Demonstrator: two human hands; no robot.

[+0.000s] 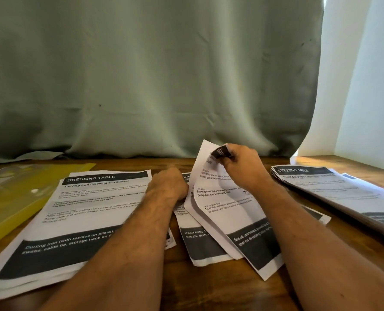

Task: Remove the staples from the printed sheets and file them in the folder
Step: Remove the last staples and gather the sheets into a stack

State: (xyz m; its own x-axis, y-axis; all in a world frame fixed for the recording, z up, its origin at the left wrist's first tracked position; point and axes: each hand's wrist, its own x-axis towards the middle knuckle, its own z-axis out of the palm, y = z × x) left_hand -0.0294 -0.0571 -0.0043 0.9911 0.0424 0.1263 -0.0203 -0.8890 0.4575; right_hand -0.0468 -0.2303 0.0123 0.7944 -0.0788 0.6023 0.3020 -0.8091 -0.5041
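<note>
A stapled set of printed sheets (pixel 227 207) lies in the middle of the wooden table, its top sheet curled upward. My right hand (pixel 242 164) pinches the folded top corner of that sheet, where the black header shows. My left hand (pixel 168 185) rests with curled fingers on the left edge of the same set, pressing the lower sheets down. No staple can be made out. A yellow plastic folder (pixel 14 198) lies flat at the far left.
A pile of loose printed sheets (pixel 79 221) headed "Dressing Table" lies left of centre, partly over the folder. Another thick stack of sheets (pixel 343 194) sits at the right. A green curtain (pixel 141 75) hangs behind the table (pixel 209 286).
</note>
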